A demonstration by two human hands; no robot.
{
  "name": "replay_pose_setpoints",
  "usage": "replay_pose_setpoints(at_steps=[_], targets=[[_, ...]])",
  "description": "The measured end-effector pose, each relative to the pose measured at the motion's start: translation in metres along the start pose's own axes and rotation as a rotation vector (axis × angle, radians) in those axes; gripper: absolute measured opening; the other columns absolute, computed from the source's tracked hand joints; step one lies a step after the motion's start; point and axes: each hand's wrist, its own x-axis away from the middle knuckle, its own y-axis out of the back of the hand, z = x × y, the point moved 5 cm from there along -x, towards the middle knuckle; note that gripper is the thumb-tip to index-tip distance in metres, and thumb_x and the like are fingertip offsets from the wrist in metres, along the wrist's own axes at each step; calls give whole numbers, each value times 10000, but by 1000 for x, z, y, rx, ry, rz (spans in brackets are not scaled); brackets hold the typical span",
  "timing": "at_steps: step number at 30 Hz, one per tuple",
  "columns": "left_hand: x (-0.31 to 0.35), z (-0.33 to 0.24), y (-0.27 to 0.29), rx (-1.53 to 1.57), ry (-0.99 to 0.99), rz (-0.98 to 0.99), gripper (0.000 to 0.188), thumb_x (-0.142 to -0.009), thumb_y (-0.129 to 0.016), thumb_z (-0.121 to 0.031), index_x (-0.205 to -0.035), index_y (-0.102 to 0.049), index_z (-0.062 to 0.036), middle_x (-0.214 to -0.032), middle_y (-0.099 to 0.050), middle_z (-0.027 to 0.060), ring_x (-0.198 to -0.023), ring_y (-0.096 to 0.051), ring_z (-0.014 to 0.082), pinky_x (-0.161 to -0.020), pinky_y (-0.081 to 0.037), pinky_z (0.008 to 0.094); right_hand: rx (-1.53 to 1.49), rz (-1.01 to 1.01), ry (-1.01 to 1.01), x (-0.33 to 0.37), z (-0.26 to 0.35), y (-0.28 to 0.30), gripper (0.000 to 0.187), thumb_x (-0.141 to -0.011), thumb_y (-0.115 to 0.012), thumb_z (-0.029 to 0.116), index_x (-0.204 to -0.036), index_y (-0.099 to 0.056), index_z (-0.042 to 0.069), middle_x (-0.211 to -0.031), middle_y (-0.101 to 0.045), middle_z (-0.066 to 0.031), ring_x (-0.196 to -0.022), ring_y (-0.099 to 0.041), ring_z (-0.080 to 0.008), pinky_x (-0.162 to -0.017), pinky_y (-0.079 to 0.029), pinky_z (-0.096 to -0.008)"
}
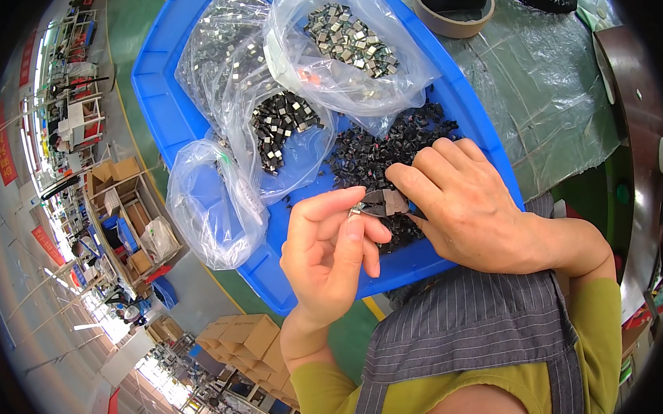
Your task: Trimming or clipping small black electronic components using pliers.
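Between the thumb and index finger of my left hand (323, 260) is a small metal-and-black part (356, 209), mostly covered by the fingertips. My right hand (470, 207) is closed around a small dark blade-like tool (376, 203) with a brown wrapped section (396, 202); its tip meets the small part. Its exact kind is unclear. Both hands are over the near side of a blue tray (151, 73). Beneath and beyond them lies a heap of small black scraps (367, 146).
Two clear plastic bags in the tray hold small parts: silver-and-black ones (353, 45) at the far side, black ones with pale ends (282, 123) mid-tray. A brown tape roll (466, 28) sits on green sheeting (533, 90). Cardboard boxes (248, 340) stand on the floor, lower left.
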Motion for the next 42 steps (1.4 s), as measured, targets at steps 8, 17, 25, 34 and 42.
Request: replay_pose_setpoints(at_steps=[8,17,25,34,42], targets=[[-1,3,0,48,20,2,248,-949,-442,4,-1192,-453,55,-822,-645,154,-535,-534,77,-514,-442,197,57,-21,0,0,1,-1,167,-719,-583,88,-874,-524,65,-764,-487,-76,-746,-498,-241,-660,-374,-357],[2,2,-1,62,9,-13,244,-949,-434,7,-1188,-451,54,-796,-634,151,-507,-529,86,-485,-433,198,34,-15,10,2,3,-3,183,-724,-560,81,-898,-512,54,-738,-488,-77,-717,-511,-249,-633,-389,-359],[-2,1,2,209,100,-1,208,-954,-438,-39,-1145,-489,26,-738,-620,123,-468,-509,88,-447,-394,191,-499,248,-74,-1,0,-4,193,-820,-604,85,-954,-496,-3,-809,-603,-189,-786,-605,-388,-666,-471,-459],[-3,5,3,256,152,15,213,-964,-432,-54,-1157,-484,19,-738,-633,106,-461,-514,72,-417,-337,178,-619,377,-128,-1,-1,-7,228,-859,-607,142,-1003,-511,-7,-854,-617,-206,-836,-604,-398,-697,-463,-484],[-2,3,0,132,72,5,229,-958,-435,-21,-1175,-473,42,-788,-636,132,-509,-530,77,-463,-388,183,-55,47,-7,1,0,-1,249,-743,-629,96,-965,-530,45,-809,-512,-82,-768,-510,-252,-669,-386,-356]])
